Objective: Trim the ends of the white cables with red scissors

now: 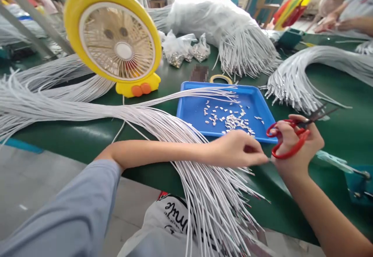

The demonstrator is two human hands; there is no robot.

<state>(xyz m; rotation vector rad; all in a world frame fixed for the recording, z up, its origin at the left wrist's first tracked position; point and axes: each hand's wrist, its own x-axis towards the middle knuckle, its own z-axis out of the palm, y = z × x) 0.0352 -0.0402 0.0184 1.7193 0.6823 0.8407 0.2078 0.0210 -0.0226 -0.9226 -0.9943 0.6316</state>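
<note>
Watching from afar, I am seeing the right hand (300,148) grasping red-handled scissors (304,138), loops sitting around the fingers, blades pointing up and away, seemingly parted. The left hand (237,150) is pinching its fingertips together beside the right palm; I cannot tell whether anything is between them. A bundle of white cables (163,125) is running along the green bench (344,140) from the left, passing beneath the left forearm, its loose ends hanging over the near edge.

I am judging the parted blades to be the main risk: a turning wrist could be nicking the second cable bundle (291,82) just beyond them. A dropping forearm could be dragging the near cables, and their own weight could be pulling them off the edge. Bumping the blue tray (189,107) could be scattering its small pale pieces (234,122) (they are lying loose, most of them heaped toward the near side).

Around this, a yellow fan (124,51) is standing left of the tray, hemming in that side. Behind the tray, a tape roll (221,76), small bags (201,49) and a plastic-wrapped bundle (212,20) are crowding the far side. A co-worker's hands (328,24) are showing at upper right.
</note>
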